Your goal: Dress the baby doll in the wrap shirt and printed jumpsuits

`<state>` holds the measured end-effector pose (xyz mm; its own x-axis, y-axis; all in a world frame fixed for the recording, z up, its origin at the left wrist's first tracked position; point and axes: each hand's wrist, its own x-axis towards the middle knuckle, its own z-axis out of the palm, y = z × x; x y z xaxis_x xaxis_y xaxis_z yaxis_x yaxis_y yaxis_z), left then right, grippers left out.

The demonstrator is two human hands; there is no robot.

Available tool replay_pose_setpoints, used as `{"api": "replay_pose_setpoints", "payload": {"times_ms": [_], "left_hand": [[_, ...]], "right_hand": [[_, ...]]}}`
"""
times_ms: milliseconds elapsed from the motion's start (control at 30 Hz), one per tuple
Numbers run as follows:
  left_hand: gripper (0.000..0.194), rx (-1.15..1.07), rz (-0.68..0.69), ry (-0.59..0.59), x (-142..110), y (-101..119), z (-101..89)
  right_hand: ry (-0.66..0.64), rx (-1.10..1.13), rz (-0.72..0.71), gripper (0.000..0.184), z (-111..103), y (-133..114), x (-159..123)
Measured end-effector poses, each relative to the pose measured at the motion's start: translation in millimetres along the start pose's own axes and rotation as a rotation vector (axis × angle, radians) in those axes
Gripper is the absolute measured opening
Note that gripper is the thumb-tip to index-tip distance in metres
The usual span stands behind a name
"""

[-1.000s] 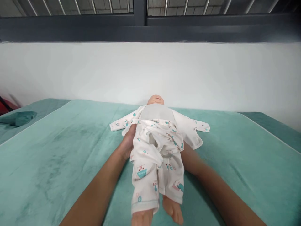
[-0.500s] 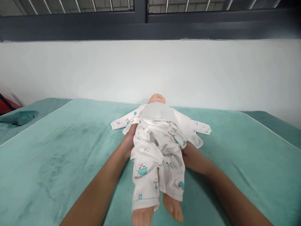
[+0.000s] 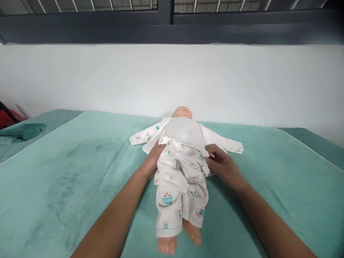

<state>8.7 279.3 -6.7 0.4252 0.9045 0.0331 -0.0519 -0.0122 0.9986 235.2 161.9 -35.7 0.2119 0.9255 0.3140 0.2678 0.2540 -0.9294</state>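
Closest to us, 2 bare feet (image 3: 167, 245) poke from the printed trousers (image 3: 172, 190) on the doll (image 3: 185, 129), lying face-up on green bedding (image 3: 88, 179). Our left hand (image 3: 153, 160) hugs the trousers' side, fingers mostly hidden; whether they're clamped, we can't tell. Our right hand (image 3: 225, 167) has thumb and forefinger slightly apart at the opposite side; a pinch, we can't confirm. Beyond, an open shirt (image 3: 213, 137), the head (image 3: 182, 112), white wall (image 3: 172, 79).

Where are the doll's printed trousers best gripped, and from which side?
Probably the waistband, one hand from each side: the doll lies on its back, and the top edge of the trousers runs across its front. The left hand and right hand are at those sides.
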Motion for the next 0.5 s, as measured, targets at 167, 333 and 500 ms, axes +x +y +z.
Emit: {"api": "replay_pose_setpoints", "payload": {"times_ms": [167, 333, 500], "left_hand": [[0.022, 0.199, 0.052, 0.083, 3.9, -12.0, 0.3], [0.028, 0.234, 0.212, 0.129, 18.5, -11.1, 2.1], [0.013, 0.458, 0.162, 0.250, 53.8, 1.6, -0.5]], "right_hand": [[0.199, -0.216, -0.204, 0.014, 4.2, 3.5, 2.7], [0.293, -0.415, -0.129, 0.018, 10.4, -6.5, 9.5], [0.387, -0.563, -0.004, 0.028, 12.9, -12.8, 52.7]]}}
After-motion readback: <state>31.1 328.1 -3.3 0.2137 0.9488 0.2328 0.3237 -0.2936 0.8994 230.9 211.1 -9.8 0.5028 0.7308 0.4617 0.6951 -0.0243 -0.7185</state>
